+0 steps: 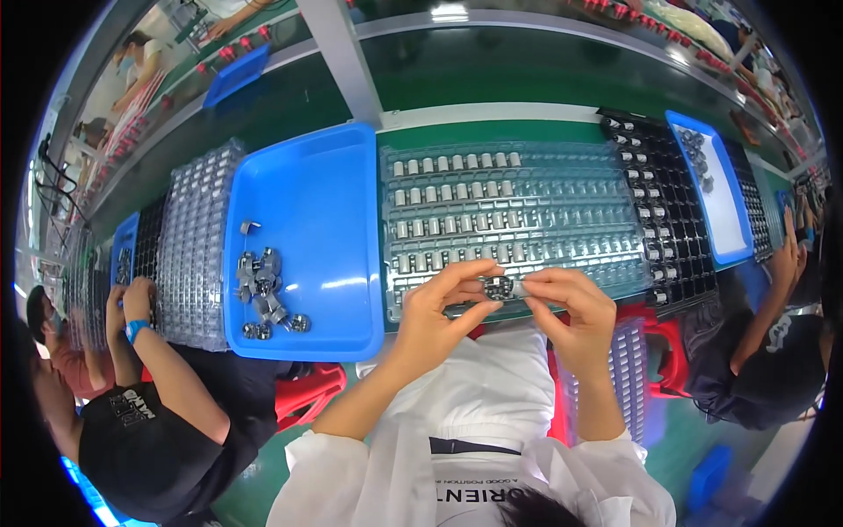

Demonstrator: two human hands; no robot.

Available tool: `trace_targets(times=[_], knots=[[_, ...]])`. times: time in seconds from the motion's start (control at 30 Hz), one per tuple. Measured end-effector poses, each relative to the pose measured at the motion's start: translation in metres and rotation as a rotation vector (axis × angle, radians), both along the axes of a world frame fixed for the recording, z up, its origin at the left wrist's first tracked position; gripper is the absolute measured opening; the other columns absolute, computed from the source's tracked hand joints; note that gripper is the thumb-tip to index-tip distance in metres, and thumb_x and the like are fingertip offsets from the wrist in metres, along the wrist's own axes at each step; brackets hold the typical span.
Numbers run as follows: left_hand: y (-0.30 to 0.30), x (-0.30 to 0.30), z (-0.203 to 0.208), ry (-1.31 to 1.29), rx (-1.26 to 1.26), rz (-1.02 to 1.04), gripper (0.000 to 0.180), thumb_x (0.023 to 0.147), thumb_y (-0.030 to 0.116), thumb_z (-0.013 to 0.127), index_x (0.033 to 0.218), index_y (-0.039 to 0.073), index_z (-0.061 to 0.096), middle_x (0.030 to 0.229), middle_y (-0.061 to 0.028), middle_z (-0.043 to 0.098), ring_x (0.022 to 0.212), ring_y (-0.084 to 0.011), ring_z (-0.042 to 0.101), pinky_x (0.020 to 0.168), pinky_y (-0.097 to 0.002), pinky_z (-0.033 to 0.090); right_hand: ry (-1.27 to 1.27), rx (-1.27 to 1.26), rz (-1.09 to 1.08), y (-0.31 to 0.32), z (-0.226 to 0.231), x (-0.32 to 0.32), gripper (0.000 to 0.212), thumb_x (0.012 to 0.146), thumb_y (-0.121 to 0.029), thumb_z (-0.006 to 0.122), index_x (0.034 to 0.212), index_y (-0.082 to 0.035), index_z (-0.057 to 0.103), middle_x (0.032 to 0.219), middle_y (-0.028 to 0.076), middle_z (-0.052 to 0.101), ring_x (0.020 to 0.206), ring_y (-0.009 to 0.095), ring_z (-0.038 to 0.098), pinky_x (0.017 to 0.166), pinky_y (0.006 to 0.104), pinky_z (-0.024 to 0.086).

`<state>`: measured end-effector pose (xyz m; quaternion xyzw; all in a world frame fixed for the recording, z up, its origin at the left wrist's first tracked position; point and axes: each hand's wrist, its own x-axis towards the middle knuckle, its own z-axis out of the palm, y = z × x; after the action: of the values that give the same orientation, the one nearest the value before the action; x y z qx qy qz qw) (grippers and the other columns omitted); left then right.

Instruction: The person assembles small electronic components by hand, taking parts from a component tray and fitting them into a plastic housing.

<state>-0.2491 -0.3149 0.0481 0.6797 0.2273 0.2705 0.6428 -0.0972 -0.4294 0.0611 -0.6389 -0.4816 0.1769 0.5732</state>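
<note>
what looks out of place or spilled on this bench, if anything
Nothing looks spilled. Mildly odd: one curved metal piece lies apart from the heap of parts in the blue tray. The silver parts in the clear tray sit in tidy rows.

The pinched component [499,287] is silver and black, the parts bin [329,220] blue, blister tray [575,211] clear, cell tray [680,211] gridded black

A green workbench [474,134] carries trays side by side between its far and near edges. At the middle lie a blue plastic tray [329,237] and a transparent ribbed tray [571,233]; toward the left, a clear blister tray [200,241]; toward the right, a black compartment tray [685,215] and a white-bottomed blue tray [731,227].
</note>
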Motion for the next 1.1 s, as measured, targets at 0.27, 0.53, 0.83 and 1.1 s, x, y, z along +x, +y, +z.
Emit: trace_targets(times=[0.27,0.53,0.83,1.1], knots=[[-0.003,0.000,0.007,0.011,0.060,-0.053,0.050,0.082,-0.002,0.067,0.128,0.002,0.050,0.118,-0.0109,0.064,0.100,-0.0155,0.063,0.089,-0.0298,0.052,-0.251,0.121,0.044,0.004,-0.001,-0.001,0.024,0.069,0.011,0.070,0.090,0.000,0.071,0.092,0.011,0.070,0.087,0.024,0.066,0.076,0.0310,0.052],[-0.005,0.000,0.009,0.027,0.121,-0.037,0.052,0.082,0.000,0.068,0.130,0.004,0.050,0.118,-0.0084,0.064,0.099,-0.0159,0.064,0.089,-0.0307,0.053,-0.264,0.139,0.053,0.005,-0.001,-0.002,0.025,0.068,0.013,0.069,0.090,0.001,0.070,0.091,0.012,0.069,0.085,0.024,0.066,0.075,0.0298,0.052],[-0.003,-0.006,0.011,0.023,0.132,-0.045,0.049,0.082,0.000,0.068,0.128,0.002,0.051,0.117,-0.0103,0.065,0.096,-0.0180,0.066,0.087,-0.0309,0.055,-0.411,0.155,0.066,0.007,0.000,-0.004,0.024,0.068,0.014,0.069,0.089,0.003,0.068,0.089,0.012,0.068,0.083,0.024,0.066,0.071,0.0297,0.053],[-0.007,-0.018,0.001,-0.012,-0.015,-0.062,0.045,0.085,-0.002,0.062,0.128,0.004,0.051,0.122,-0.0097,0.061,0.100,-0.0187,0.066,0.087,-0.0299,0.054,-0.388,0.017,0.111,0.004,-0.001,-0.023,0.030,0.068,0.010,0.072,0.096,0.000,0.068,0.104,0.014,0.066,0.090,0.027,0.065,0.079,0.0347,0.053]])
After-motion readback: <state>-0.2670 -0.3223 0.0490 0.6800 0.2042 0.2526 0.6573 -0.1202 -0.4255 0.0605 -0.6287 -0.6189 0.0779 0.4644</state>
